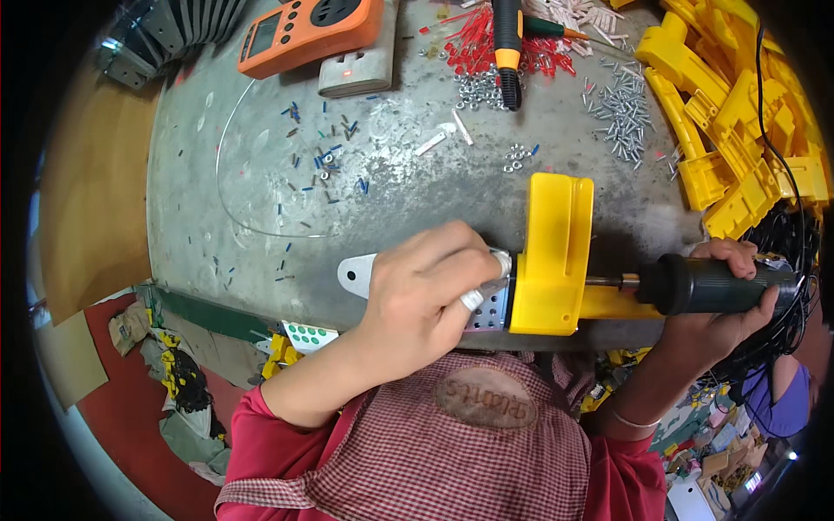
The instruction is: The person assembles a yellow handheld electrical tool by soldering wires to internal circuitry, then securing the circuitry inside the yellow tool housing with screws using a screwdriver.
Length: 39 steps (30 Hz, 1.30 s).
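Note:
My left hand (430,286) is closed over a perforated metal plate (493,317) near the front edge of the table, with white wraps on its fingers. A rounded metal end with a hole (354,274) sticks out to the left of that hand. A yellow plastic piece (556,252) stands against the plate's right side, close to my fingertips. My right hand (708,337) grips a dark power screwdriver (717,286) lying level. Its thin shaft points left and reaches the yellow piece; the tip is hidden. Another yellow length (618,303) runs beneath the shaft.
Yellow plastic parts (730,113) pile up at the far right, near black cables (786,239). Screws (627,117), nuts (480,89) and red-tipped pieces (469,39) lie at the back, beside a black-orange tool (507,52). An orange meter (308,35) rests on a power strip (356,74).

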### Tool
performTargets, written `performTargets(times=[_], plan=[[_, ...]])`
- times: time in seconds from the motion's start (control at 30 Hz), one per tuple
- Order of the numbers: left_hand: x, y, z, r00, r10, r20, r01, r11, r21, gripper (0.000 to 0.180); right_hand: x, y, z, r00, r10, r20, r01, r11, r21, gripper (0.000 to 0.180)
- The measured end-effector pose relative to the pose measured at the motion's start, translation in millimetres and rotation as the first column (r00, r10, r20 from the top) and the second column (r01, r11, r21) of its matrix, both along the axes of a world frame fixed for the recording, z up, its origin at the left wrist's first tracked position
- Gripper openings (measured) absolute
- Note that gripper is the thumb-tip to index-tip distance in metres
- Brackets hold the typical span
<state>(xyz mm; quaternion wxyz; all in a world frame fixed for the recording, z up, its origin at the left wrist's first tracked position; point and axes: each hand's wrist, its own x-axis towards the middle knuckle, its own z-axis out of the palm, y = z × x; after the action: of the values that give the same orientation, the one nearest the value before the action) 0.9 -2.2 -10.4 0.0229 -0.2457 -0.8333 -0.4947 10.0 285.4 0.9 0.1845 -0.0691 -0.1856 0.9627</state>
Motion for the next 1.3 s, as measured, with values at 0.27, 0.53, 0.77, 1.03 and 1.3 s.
performTargets(times=[0.27,0.53,0.77,1.03,1.3], plan=[[0.0,-7.2,8.3,0.974,-0.021,-0.226,-0.018,0.985,-0.169,0.051,22.2,8.1,17.0,0.989,-0.040,-0.141,0.052,0.996,0.079,0.048],[9.1,5.9,4.0,0.989,-0.094,-0.111,0.053,0.943,-0.327,0.072,34.5,0.1,7.1,0.988,-0.052,-0.145,0.052,0.999,0.001,0.043],[11.3,6.1,5.2,0.994,-0.083,-0.073,0.057,0.952,-0.301,0.067,32.2,3.8,-5.1,0.977,0.034,-0.209,-0.046,0.998,-0.052,0.043],[-56.6,-2.5,17.9,0.901,-0.202,-0.383,-0.052,0.827,-0.559,0.026,41.9,4.2,0.5,0.988,-0.025,-0.154,0.032,0.999,0.041,0.047],[-79.9,28.1,17.8,0.812,-0.423,-0.403,-0.082,0.601,-0.795,0.008,41.7,9.4,-3.4,0.990,-0.070,-0.120,0.080,0.994,0.078,0.049]])
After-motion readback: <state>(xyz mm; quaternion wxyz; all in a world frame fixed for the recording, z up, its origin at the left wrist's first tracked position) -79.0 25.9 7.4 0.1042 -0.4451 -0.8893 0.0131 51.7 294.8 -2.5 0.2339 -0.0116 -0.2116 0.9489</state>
